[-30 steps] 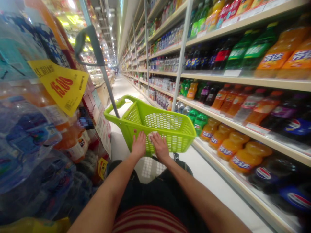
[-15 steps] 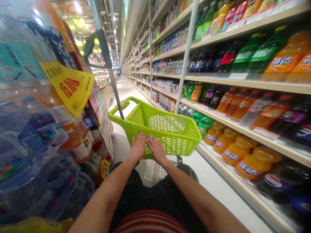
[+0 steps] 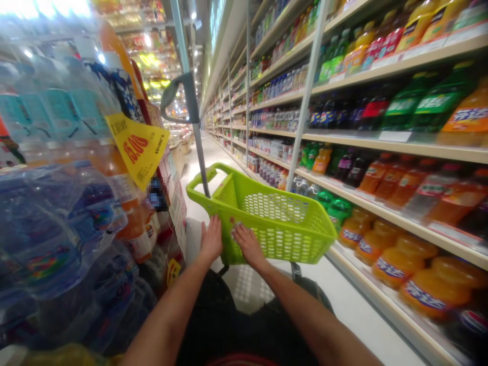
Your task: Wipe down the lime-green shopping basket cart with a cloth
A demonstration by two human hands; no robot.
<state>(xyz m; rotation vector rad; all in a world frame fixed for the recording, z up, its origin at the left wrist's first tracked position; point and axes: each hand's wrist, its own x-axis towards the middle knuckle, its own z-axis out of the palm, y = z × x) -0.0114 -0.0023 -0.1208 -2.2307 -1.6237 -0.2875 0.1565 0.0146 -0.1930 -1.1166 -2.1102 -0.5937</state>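
A lime-green plastic shopping basket [image 3: 290,223] on wheels stands in the aisle in front of me, its grey pull handle [image 3: 192,107] raised upright. My left hand [image 3: 211,239] lies flat against the basket's near wall with its fingers stretched out. Beside it my right hand [image 3: 247,243] rests on the same wall, fingers spread, with something small and pale under the fingertips that I cannot make out. The basket looks empty inside.
Shelves of soft-drink bottles [image 3: 385,178] run along the right side. Shrink-wrapped bottle packs [image 3: 64,223] with a yellow price sign [image 3: 138,147] are stacked close on the left. The white aisle floor [image 3: 343,300] stretches ahead between them.
The view has swung left and tilted up. The basket and both hands sit further right and lower in the frame. Both hands keep their place on the basket's near wall.
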